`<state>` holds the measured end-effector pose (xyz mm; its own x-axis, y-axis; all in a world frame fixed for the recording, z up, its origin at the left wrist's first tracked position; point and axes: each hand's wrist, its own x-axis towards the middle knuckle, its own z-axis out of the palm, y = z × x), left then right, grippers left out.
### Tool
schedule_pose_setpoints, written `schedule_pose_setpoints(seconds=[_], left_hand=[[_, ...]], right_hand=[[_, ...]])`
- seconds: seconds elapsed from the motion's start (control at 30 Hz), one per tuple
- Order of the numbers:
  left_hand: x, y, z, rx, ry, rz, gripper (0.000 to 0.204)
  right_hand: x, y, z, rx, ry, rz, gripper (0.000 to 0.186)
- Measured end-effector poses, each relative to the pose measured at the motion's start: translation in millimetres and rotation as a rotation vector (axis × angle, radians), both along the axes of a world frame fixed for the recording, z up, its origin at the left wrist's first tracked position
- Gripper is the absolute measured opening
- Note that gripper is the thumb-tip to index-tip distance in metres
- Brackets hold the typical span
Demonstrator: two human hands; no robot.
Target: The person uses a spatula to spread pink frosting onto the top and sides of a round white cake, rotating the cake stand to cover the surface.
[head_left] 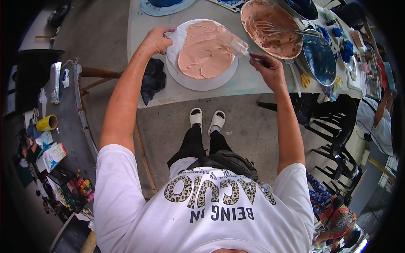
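Observation:
A round layer of peach-coloured cream (pixel 206 55) lies spread with ridges on a round white board (pixel 202 84) on the table. At its left side, my left hand (pixel 155 41) is closed, pinching the edge of a whitish, crumpled plastic sheet (pixel 178 42) that lies beside the cream. My right hand (pixel 269 71) is closed around the short handle of a pale, see-through spatula (pixel 238 45). The spatula's flat blade touches the right part of the cream. How thick the layer under the cream is cannot be seen from above.
A wide bowl (pixel 272 46) of peach cream with a whisk (pixel 291 30) stands at the far right, beside a blue-smeared bowl (pixel 319 63). Yellow-handled scissors (pixel 304 80) lie near it. Black plastic (pixel 152 80) hangs at the table's left edge. Black chairs (pixel 333 118) stand right.

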<state>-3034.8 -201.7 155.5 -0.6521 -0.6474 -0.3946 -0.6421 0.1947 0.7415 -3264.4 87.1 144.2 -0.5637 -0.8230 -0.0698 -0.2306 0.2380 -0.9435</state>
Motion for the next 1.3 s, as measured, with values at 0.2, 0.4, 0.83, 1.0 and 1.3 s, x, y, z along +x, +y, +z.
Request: schedule_pose_setpoints(seconds=[0.2, 0.4, 0.83, 1.0, 1.3], left_hand=[[2, 1, 2, -0.008, -0.01, -0.004, 0.053], [-3, 3, 4, -0.089, -0.034, -0.036, 0.052], [-6, -10, 6, -0.234, -0.093, -0.174, 0.053], [-8, -19, -1, -0.314, -0.057, -0.285, 0.054], [-26, -23, 8, -0.445, -0.103, -0.442, 0.057]], right_hand=[[7, 20, -6, 0.085, -0.058, 0.145, 0.022], [-10, 1, -16, 0.022, -0.021, 0.003, 0.022], [48, 31, -4, 0.072, -0.059, 0.088, 0.021], [13, 12, -9, 0.037, 0.003, 0.057, 0.021], [36, 14, 8, 0.064, -0.001, 0.078, 0.021]])
